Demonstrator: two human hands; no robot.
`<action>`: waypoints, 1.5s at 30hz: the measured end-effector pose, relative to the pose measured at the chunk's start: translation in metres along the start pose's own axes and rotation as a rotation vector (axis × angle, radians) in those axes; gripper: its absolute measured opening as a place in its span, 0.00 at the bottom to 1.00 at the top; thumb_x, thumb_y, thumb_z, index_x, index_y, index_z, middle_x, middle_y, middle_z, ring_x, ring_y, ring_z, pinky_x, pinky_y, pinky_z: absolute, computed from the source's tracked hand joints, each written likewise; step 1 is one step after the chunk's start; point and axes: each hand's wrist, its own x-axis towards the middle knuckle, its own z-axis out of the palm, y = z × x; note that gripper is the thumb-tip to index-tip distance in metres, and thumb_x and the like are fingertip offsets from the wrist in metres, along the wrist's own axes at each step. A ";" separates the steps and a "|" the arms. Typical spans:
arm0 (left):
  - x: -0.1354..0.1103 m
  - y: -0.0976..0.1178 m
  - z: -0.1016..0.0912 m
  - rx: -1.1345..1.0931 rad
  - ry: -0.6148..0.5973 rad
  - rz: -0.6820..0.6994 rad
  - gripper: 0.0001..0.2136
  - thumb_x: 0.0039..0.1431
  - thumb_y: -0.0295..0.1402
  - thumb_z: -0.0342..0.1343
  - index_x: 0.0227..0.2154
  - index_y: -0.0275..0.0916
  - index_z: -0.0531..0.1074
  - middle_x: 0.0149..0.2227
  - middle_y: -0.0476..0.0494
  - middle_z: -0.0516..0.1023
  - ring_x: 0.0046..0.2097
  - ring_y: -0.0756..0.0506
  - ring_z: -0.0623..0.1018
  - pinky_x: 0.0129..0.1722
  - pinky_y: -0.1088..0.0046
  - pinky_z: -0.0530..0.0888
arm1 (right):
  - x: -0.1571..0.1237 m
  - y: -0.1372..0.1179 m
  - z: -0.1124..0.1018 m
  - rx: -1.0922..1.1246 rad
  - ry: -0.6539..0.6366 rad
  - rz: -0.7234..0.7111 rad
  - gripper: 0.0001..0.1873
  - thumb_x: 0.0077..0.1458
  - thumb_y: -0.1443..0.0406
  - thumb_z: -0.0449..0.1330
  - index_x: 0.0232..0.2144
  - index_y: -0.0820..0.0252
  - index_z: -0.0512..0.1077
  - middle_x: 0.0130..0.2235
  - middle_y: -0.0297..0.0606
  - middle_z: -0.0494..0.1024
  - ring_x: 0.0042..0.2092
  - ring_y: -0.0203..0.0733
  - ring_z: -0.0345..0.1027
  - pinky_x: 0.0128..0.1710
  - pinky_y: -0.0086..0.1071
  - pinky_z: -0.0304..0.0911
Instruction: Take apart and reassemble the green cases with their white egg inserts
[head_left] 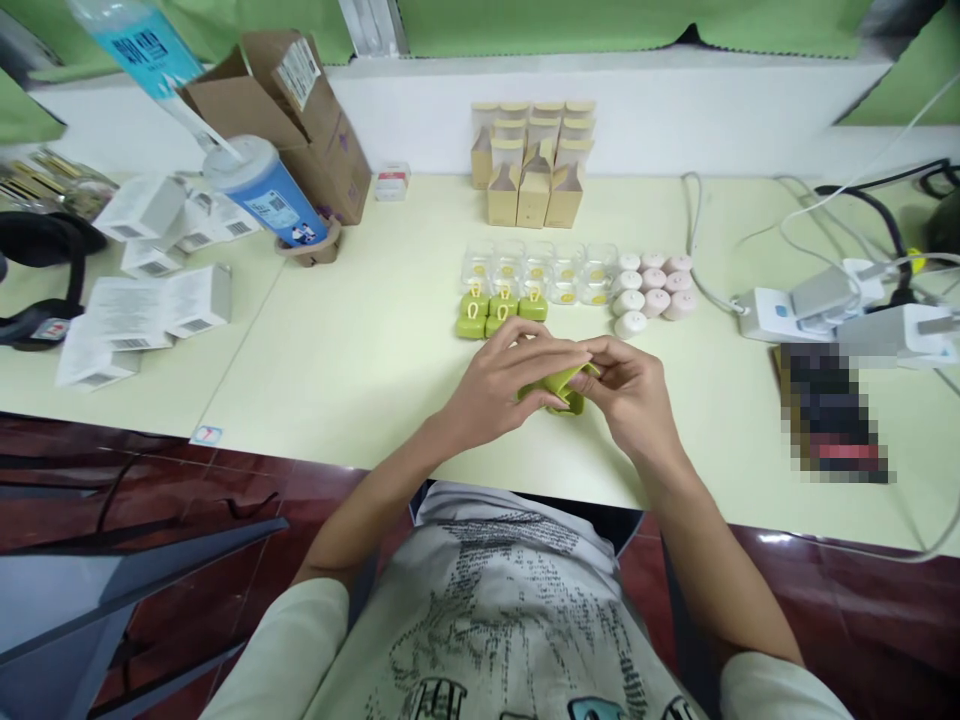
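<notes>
My left hand (504,385) and my right hand (628,392) meet over the pale green table (360,350), both closed on one small green case (561,388) with its lid tilted open. Just beyond them lie several more green cases (499,310) in a cluster. Behind those stands a row of clear plastic boxes (540,270). Several pink and white round pieces (652,285) sit to the right of the boxes.
Small tan cartons (534,160) stand at the back wall. A brown cardboard box (296,110), a blue-labelled bottle (266,190) and white boxes (161,310) fill the left. Power strips and cables (840,310) lie at the right.
</notes>
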 end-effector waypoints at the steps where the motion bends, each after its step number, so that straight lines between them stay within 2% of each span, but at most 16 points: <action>1: 0.001 0.001 -0.001 -0.005 0.009 -0.007 0.26 0.77 0.40 0.68 0.73 0.50 0.75 0.63 0.40 0.88 0.61 0.38 0.83 0.62 0.51 0.82 | 0.000 -0.001 0.000 0.035 0.011 0.013 0.24 0.47 0.52 0.89 0.39 0.52 0.84 0.34 0.33 0.85 0.32 0.41 0.78 0.35 0.36 0.78; 3: 0.001 0.002 -0.003 0.002 0.016 -0.040 0.24 0.79 0.42 0.65 0.74 0.50 0.75 0.66 0.38 0.86 0.62 0.37 0.85 0.63 0.50 0.83 | 0.001 -0.002 0.000 0.133 0.010 0.061 0.25 0.45 0.52 0.89 0.38 0.51 0.83 0.33 0.31 0.83 0.32 0.41 0.78 0.33 0.36 0.77; 6: 0.000 0.000 -0.007 0.034 0.012 -0.051 0.19 0.82 0.38 0.61 0.71 0.52 0.78 0.61 0.40 0.88 0.59 0.39 0.87 0.58 0.53 0.85 | 0.002 -0.004 0.000 0.279 -0.044 0.166 0.26 0.44 0.51 0.89 0.37 0.51 0.82 0.31 0.31 0.81 0.32 0.44 0.79 0.31 0.37 0.78; 10: -0.001 -0.004 -0.008 0.031 0.071 0.014 0.13 0.79 0.29 0.65 0.61 0.45 0.84 0.52 0.42 0.90 0.52 0.45 0.88 0.51 0.64 0.86 | 0.002 -0.006 0.002 0.338 -0.077 0.276 0.28 0.44 0.57 0.88 0.45 0.50 0.83 0.32 0.29 0.83 0.30 0.39 0.78 0.28 0.31 0.74; 13: 0.000 0.000 -0.007 0.083 0.071 0.012 0.06 0.79 0.28 0.65 0.53 0.42 0.84 0.47 0.44 0.90 0.47 0.47 0.88 0.48 0.68 0.85 | 0.002 -0.007 0.003 0.307 -0.061 0.277 0.29 0.46 0.61 0.85 0.49 0.49 0.81 0.34 0.28 0.84 0.29 0.37 0.77 0.29 0.31 0.74; 16: 0.002 0.006 -0.004 0.155 0.092 -0.066 0.04 0.81 0.30 0.63 0.49 0.41 0.82 0.44 0.45 0.90 0.45 0.47 0.88 0.47 0.67 0.84 | 0.002 -0.008 0.003 0.250 -0.061 0.222 0.23 0.58 0.52 0.76 0.53 0.49 0.80 0.39 0.34 0.86 0.33 0.44 0.82 0.35 0.39 0.81; 19: 0.002 0.010 -0.001 0.189 0.105 -0.151 0.05 0.82 0.32 0.60 0.48 0.41 0.81 0.43 0.43 0.90 0.45 0.46 0.88 0.47 0.66 0.84 | -0.001 -0.007 0.004 0.188 -0.076 0.150 0.32 0.67 0.39 0.66 0.63 0.48 0.78 0.43 0.39 0.87 0.39 0.53 0.86 0.40 0.48 0.84; 21: 0.001 0.010 0.000 0.203 0.081 -0.168 0.06 0.83 0.33 0.58 0.47 0.41 0.79 0.42 0.43 0.89 0.45 0.45 0.88 0.46 0.65 0.83 | -0.004 -0.006 0.006 0.116 -0.081 0.103 0.35 0.67 0.35 0.67 0.65 0.45 0.78 0.43 0.38 0.86 0.40 0.54 0.86 0.40 0.48 0.83; 25: 0.001 0.008 0.002 0.209 0.016 -0.140 0.08 0.85 0.35 0.56 0.45 0.41 0.75 0.41 0.44 0.86 0.44 0.44 0.85 0.45 0.65 0.81 | -0.007 -0.004 0.009 0.054 -0.057 0.070 0.28 0.65 0.38 0.73 0.55 0.47 0.81 0.35 0.34 0.81 0.33 0.47 0.81 0.33 0.43 0.80; 28: 0.002 0.007 0.001 0.224 -0.003 -0.127 0.10 0.87 0.35 0.52 0.44 0.42 0.73 0.40 0.44 0.85 0.43 0.44 0.83 0.44 0.65 0.78 | -0.006 -0.005 0.011 0.049 -0.015 0.084 0.25 0.64 0.39 0.74 0.48 0.49 0.81 0.30 0.31 0.77 0.26 0.42 0.74 0.25 0.38 0.70; 31: 0.003 0.006 -0.001 0.257 0.005 -0.136 0.12 0.88 0.36 0.50 0.43 0.42 0.73 0.39 0.45 0.84 0.42 0.44 0.82 0.43 0.64 0.76 | -0.004 -0.008 0.012 0.106 0.005 0.115 0.25 0.62 0.40 0.75 0.44 0.50 0.79 0.30 0.29 0.75 0.23 0.37 0.67 0.20 0.33 0.58; 33: 0.004 0.006 -0.002 0.266 0.027 -0.132 0.12 0.88 0.37 0.51 0.42 0.42 0.73 0.39 0.45 0.84 0.42 0.44 0.81 0.42 0.65 0.74 | -0.004 -0.009 0.012 0.119 0.000 0.134 0.25 0.62 0.40 0.75 0.44 0.50 0.78 0.32 0.30 0.75 0.22 0.35 0.65 0.20 0.33 0.55; 36: 0.005 0.006 -0.003 0.230 0.078 -0.137 0.11 0.87 0.36 0.53 0.43 0.42 0.73 0.39 0.47 0.84 0.41 0.45 0.81 0.41 0.66 0.74 | -0.004 -0.007 0.011 0.058 0.028 0.127 0.25 0.60 0.40 0.75 0.45 0.48 0.77 0.32 0.31 0.74 0.24 0.38 0.66 0.22 0.35 0.57; 39: 0.003 0.006 -0.005 0.198 0.124 -0.199 0.09 0.86 0.35 0.54 0.44 0.42 0.75 0.39 0.47 0.84 0.40 0.46 0.82 0.41 0.68 0.76 | -0.002 -0.004 0.006 0.063 0.092 0.084 0.24 0.58 0.44 0.79 0.45 0.46 0.76 0.33 0.31 0.76 0.29 0.41 0.71 0.27 0.37 0.65; 42: 0.000 0.004 -0.008 0.231 0.032 -0.264 0.09 0.86 0.34 0.53 0.47 0.40 0.76 0.43 0.43 0.85 0.45 0.44 0.84 0.46 0.66 0.80 | 0.001 -0.004 -0.002 0.047 0.134 -0.015 0.23 0.61 0.47 0.78 0.47 0.43 0.73 0.42 0.32 0.81 0.37 0.46 0.81 0.37 0.42 0.76; 45: -0.003 0.004 -0.006 0.327 -0.246 -0.213 0.12 0.84 0.40 0.57 0.55 0.37 0.79 0.56 0.33 0.86 0.62 0.33 0.83 0.62 0.51 0.82 | 0.001 -0.008 -0.013 -0.143 0.203 -0.134 0.24 0.66 0.45 0.74 0.57 0.39 0.75 0.49 0.38 0.83 0.49 0.54 0.85 0.49 0.52 0.81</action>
